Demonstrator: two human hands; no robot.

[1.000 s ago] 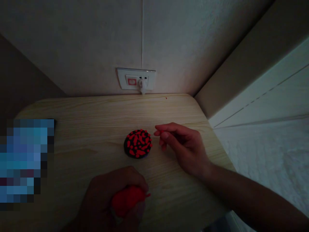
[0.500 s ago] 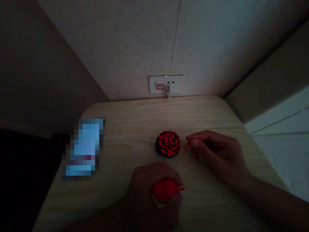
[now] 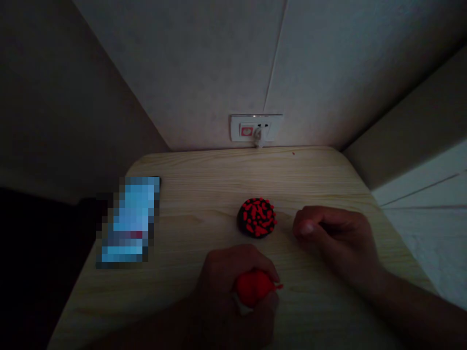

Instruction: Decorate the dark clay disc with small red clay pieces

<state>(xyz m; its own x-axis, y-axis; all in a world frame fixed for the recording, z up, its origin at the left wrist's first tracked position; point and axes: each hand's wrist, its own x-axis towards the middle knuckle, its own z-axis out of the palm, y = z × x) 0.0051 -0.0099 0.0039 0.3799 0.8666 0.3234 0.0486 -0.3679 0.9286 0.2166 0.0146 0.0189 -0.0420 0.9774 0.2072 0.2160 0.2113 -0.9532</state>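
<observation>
The red-dotted black disc [image 3: 257, 217] lay just left of the right hand [image 3: 337, 238], pinched together, and beyond the left hand [image 3: 224, 277], clamped on a red lump [image 3: 254, 288].

- Phone screen [image 3: 133, 218]: it is covered by coarse blocks — no word can be read.
- Wall socket [image 3: 256, 121]: its red square [image 3: 242, 128] bears a pale mark [image 3: 247, 131] — too small for reading.

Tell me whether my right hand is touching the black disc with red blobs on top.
Apart. The head view shows a strip of wood-grain tabletop between the right hand and the red-speckled black disc.
</observation>
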